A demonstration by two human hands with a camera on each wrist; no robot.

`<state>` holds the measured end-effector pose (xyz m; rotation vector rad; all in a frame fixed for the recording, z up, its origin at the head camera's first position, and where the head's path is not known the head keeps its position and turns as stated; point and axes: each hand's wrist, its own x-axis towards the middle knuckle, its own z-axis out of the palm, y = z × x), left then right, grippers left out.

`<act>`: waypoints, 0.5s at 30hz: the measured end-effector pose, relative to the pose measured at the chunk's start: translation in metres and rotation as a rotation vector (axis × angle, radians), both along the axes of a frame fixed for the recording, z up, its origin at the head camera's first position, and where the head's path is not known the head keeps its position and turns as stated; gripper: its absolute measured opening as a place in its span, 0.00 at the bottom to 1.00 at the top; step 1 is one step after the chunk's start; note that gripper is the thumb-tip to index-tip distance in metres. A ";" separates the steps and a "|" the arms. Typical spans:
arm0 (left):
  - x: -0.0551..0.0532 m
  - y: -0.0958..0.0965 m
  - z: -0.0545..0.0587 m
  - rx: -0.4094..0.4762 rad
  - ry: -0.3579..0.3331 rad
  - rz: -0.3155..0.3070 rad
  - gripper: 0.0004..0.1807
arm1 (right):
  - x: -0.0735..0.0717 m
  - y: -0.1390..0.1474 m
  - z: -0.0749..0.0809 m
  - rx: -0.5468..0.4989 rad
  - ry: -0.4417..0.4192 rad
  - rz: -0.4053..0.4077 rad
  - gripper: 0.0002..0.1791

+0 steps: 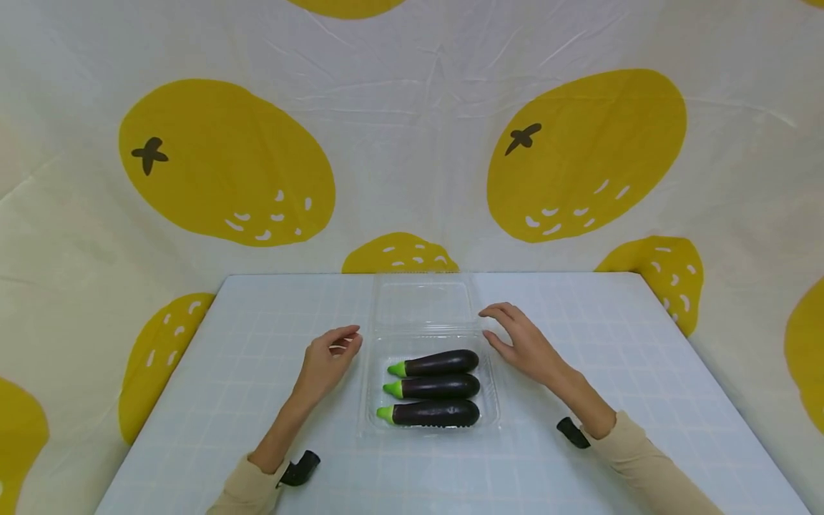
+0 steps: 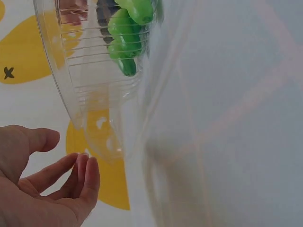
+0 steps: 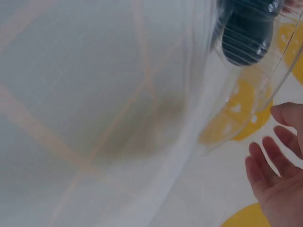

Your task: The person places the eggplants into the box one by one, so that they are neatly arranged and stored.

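Note:
A clear plastic clamshell box (image 1: 380, 429) lies on the table with its lid (image 1: 423, 304) folded back toward the wall. Three dark eggplants (image 1: 438, 387) lie side by side in it, green stem ends to the left. Just left of the box's hinge, my left hand (image 1: 327, 361) hovers with relaxed, slightly bent fingers and holds nothing. On the other side my right hand (image 1: 524, 347) is beside the lid and hinge, thumb and fingers apart, nothing between them. Both wrist views show the box wall close to the fingertips; the left one shows the green stems (image 2: 125, 42) through it.
A pale checked cloth covers the table (image 1: 579, 300). Behind it hangs a white curtain (image 1: 412, 143) printed with large yellow fruit. Each wrist wears a black device (image 1: 299, 468) near a beige sleeve (image 1: 247, 490).

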<state>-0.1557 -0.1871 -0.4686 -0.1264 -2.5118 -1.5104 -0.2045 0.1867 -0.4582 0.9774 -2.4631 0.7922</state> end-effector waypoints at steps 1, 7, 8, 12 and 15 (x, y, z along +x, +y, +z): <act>-0.001 0.000 -0.001 -0.003 0.000 0.004 0.17 | -0.001 0.001 -0.001 -0.008 -0.014 -0.009 0.21; -0.011 -0.002 -0.001 -0.011 -0.014 0.030 0.20 | -0.011 0.003 -0.005 -0.066 -0.095 -0.057 0.22; -0.013 -0.002 -0.001 -0.013 -0.016 0.032 0.21 | -0.012 0.003 -0.006 -0.071 -0.106 -0.065 0.22; -0.020 -0.001 -0.001 0.005 -0.027 0.036 0.22 | -0.018 0.003 -0.011 -0.097 -0.140 -0.087 0.23; -0.026 0.000 -0.003 0.027 -0.040 0.037 0.24 | -0.022 0.004 -0.015 -0.125 -0.152 -0.089 0.24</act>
